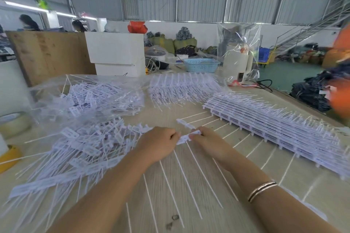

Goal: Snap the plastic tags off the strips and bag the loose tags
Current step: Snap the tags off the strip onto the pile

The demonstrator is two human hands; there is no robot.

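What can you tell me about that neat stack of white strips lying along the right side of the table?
The stack of strips looks like white moulded plastic, several layers piled flat on the wooden table. It runs as a long band from the table's middle towards the near right edge. Small block-like tags line its near side; thin tails bristle out along its far side. The tags look unbroken. Neither hand touches it; the right hand works just left of it.
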